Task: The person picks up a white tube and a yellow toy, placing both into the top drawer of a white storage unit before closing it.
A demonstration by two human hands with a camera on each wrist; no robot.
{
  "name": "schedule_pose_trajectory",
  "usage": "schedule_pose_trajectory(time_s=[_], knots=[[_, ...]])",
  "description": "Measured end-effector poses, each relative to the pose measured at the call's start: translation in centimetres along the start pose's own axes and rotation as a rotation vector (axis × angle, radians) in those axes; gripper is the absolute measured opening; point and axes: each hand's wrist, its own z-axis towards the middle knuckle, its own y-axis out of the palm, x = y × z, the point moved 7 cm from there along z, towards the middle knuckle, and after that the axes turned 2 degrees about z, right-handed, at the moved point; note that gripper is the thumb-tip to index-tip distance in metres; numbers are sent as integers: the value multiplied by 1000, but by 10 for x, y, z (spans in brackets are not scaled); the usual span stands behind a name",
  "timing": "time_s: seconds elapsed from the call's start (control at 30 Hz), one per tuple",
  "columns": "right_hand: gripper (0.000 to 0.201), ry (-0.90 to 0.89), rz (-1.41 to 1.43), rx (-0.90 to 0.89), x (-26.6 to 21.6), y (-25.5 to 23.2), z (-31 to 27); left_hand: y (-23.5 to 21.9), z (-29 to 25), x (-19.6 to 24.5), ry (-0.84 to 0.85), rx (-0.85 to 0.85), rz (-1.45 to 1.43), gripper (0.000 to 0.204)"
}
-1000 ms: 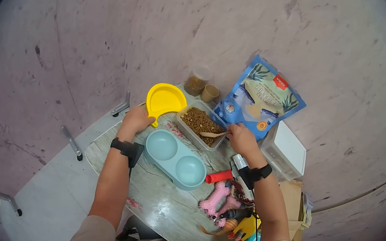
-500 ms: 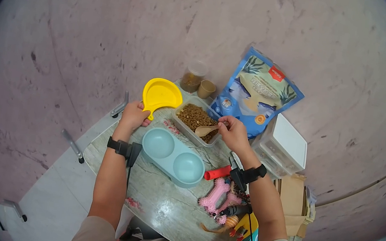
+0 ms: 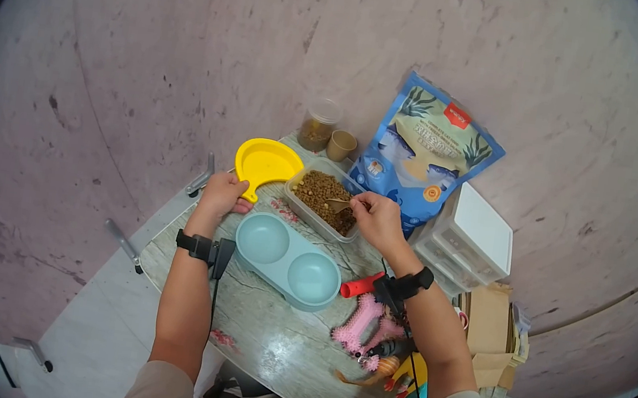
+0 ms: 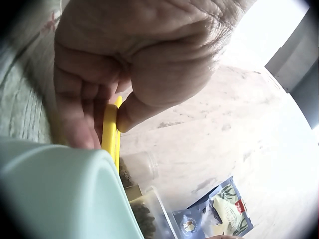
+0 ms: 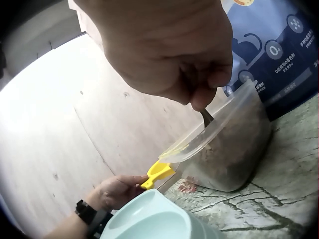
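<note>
My left hand (image 3: 221, 196) pinches the short handle of a yellow scoop (image 3: 267, 162) between thumb and fingers; the left wrist view shows the thumb pressed on its yellow edge (image 4: 110, 130). The scoop is beside a clear plastic container (image 3: 302, 216) of brown kibble (image 3: 322, 190). Over that container's right side, my right hand (image 3: 380, 222) grips a wooden spoon (image 3: 340, 201) by its handle. The spoon's bowl end is down in the kibble, mostly hidden. In front of both hands stands a pale blue double bowl (image 3: 287, 266), nothing in its two hollows.
Behind the container are a clear jar (image 3: 318, 128) and a brown paper cup (image 3: 341, 146). A blue pet food bag (image 3: 430, 153) leans on the wall, beside a white drawer box (image 3: 478, 229). Near my right forearm lie a red tube (image 3: 360, 284) and pink bone toys (image 3: 357, 325).
The spoon came up with its bowl in sight half a second ago and now dips back into the kibble. The yellow scoop rose slightly, then came down a little, still in my left hand.
</note>
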Motion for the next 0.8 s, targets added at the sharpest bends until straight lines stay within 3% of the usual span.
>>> schedule_pose_trajectory(time_s=[0.03, 0.2, 0.4, 0.6, 0.73, 0.8], knots=[[16, 1, 1, 1, 6, 2, 1, 0, 0, 0, 0, -1, 2, 17], [17, 336, 372, -114, 37, 14, -1, -8, 2, 3, 42, 54, -65, 20], [13, 552, 730, -104, 49, 15, -10, -17, 4, 4, 93, 120, -143, 18], [13, 635, 882, -47, 61, 8, -17, -17, -8, 14, 136, 161, -193, 17], [15, 619, 927, -17, 64, 6, -19, -15, -11, 15, 147, 157, -211, 17], [16, 516, 788, 52, 66, 2, -15, -11, -11, 15, 162, 150, -236, 17]])
